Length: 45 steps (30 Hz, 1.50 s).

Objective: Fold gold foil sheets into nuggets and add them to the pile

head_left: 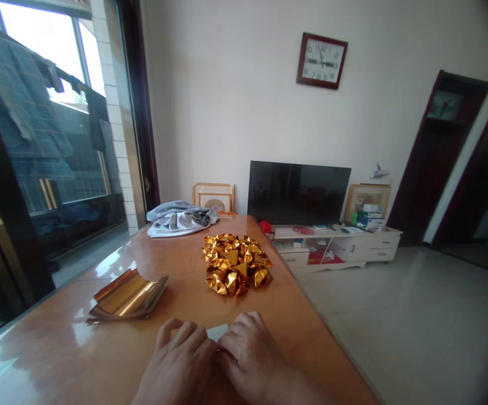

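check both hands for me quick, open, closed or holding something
Left hand: fingers curled beside the pale sheet; its grip is hidden, cannot be told.
Right hand: closed, thumb against fingers, apparently pinching the pale sheet.

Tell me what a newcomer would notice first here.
Probably the pile of shiny gold shapes on the table, just beyond the left hand and right hand. A stack of gold sheets lies to its left. Farther back, a large dark television rises above a white cabinet.
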Each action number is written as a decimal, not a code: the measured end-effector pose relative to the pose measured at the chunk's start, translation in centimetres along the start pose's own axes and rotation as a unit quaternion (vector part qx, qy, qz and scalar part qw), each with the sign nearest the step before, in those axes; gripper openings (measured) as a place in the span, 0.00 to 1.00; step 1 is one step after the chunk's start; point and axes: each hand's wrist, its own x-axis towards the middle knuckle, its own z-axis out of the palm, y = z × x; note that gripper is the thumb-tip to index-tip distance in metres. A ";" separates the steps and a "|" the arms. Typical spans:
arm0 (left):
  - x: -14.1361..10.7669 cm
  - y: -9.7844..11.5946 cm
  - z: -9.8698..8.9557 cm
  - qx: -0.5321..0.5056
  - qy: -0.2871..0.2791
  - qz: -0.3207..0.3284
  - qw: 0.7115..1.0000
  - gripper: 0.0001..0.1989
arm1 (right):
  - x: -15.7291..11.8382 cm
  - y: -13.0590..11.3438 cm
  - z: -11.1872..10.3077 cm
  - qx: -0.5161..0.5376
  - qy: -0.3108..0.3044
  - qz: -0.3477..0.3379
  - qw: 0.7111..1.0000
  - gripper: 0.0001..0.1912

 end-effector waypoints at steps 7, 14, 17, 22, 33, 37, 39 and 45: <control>-0.1 -0.6 -0.6 -0.006 0.017 -0.011 1.000 0.11 | -0.2 0.4 -0.7 0.004 0.015 -0.008 1.000 0.13; -0.5 -2.4 -0.7 0.015 0.064 -0.032 0.997 0.11 | -0.3 0.8 -1.7 0.016 0.014 0.010 1.000 0.13; -0.8 -3.2 -1.0 0.031 0.076 -0.048 0.995 0.11 | -0.3 1.0 -1.9 0.009 0.012 0.014 1.000 0.13; -0.8 -3.7 -1.8 0.048 0.138 -0.071 0.987 0.10 | -0.2 1.4 -2.1 -0.019 0.008 0.041 0.999 0.13; -0.5 0.6 -1.4 -0.045 0.048 0.016 0.998 0.08 | -0.8 0.4 -0.4 0.036 0.021 -0.021 0.999 0.09; -0.7 0.3 -1.2 -0.033 0.066 0.013 0.997 0.11 | -0.7 0.5 -0.9 0.041 0.018 -0.023 0.999 0.08; -0.7 0.2 -1.4 -0.029 0.076 0.008 0.997 0.11 | -0.6 0.6 -1.3 0.037 0.020 -0.021 0.999 0.07; -0.8 -0.3 -1.9 -0.023 0.106 -0.013 0.994 0.12 | -0.3 1.1 -2.4 0.030 0.047 0.000 0.998 0.06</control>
